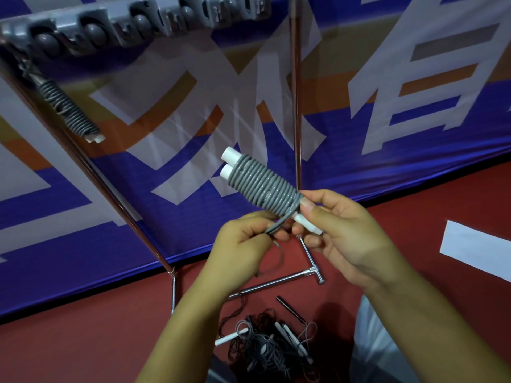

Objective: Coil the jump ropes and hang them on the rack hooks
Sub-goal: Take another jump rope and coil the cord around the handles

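Grey cord jump rope wound round two white handles (262, 186), right hand (340, 233) pinching its lower end, left hand (243, 244) pinching loose cord tail below fingers, big white letters on blue banner (414, 78) unreadable

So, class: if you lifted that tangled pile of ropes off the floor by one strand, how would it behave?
The tangled pile would probably sag and trail, since its thin cords lie in loose, limp loops. Strands look interlocked, so several ropes would likely come up together. The white handles might dangle and swing.
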Demonstrator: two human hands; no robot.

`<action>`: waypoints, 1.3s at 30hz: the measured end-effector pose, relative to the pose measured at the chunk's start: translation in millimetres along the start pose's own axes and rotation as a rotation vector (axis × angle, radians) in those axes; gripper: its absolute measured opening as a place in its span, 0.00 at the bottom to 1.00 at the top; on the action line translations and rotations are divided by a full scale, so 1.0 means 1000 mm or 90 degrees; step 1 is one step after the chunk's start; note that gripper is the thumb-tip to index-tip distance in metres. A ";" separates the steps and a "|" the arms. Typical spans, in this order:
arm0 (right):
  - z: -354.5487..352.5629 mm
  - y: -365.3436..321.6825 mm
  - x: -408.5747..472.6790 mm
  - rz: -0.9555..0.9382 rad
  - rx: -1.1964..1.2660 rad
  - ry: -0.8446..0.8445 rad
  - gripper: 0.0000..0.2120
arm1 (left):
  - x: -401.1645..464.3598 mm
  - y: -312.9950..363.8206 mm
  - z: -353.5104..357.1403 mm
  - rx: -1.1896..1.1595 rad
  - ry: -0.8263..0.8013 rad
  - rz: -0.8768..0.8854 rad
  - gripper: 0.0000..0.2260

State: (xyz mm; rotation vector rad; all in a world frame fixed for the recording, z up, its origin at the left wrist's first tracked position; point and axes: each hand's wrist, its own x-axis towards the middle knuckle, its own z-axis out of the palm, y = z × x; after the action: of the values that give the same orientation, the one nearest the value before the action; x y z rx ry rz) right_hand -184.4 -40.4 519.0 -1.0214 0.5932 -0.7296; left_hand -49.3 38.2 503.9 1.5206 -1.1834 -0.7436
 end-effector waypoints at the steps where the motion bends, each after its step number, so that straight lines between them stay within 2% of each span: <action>1: 0.000 0.000 0.001 0.004 0.004 0.004 0.05 | 0.000 -0.001 0.000 0.022 0.005 0.007 0.12; 5: -0.001 0.002 0.004 0.001 0.007 0.014 0.05 | -0.004 0.003 0.003 -0.108 -0.040 -0.074 0.14; 7: 0.000 0.002 0.004 0.004 0.004 0.004 0.06 | -0.005 0.004 0.003 -0.185 -0.047 -0.089 0.12; 11: 0.001 0.003 0.004 0.005 -0.002 -0.005 0.06 | -0.004 0.001 -0.002 -0.304 -0.136 -0.099 0.12; 16: 0.002 0.004 0.002 -0.016 -0.017 -0.005 0.06 | -0.004 0.000 0.002 -0.258 -0.082 -0.113 0.18; 23: 0.002 0.004 0.000 -0.053 -0.074 -0.005 0.07 | -0.007 0.001 0.003 -0.284 -0.053 -0.091 0.09; 29: 0.009 0.004 -0.006 -0.079 -0.037 0.025 0.06 | -0.014 0.006 -0.003 -0.114 0.034 0.027 0.05; 32: 0.011 0.002 -0.009 -0.061 -0.006 0.032 0.06 | -0.015 0.009 0.001 -0.080 0.086 0.047 0.06; 35: 0.011 0.001 -0.011 -0.060 -0.018 0.035 0.05 | -0.011 0.004 0.000 -0.117 0.156 0.023 0.08; 39: 0.007 0.000 -0.015 -0.019 -0.010 -0.002 0.06 | -0.008 0.002 -0.004 -0.142 0.107 0.022 0.16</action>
State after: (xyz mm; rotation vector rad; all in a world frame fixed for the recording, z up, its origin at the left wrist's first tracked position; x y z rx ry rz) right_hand -188.5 -25.6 523.6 -1.0475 0.5828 -0.7515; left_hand -49.0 47.5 506.5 1.3462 -0.9659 -0.6862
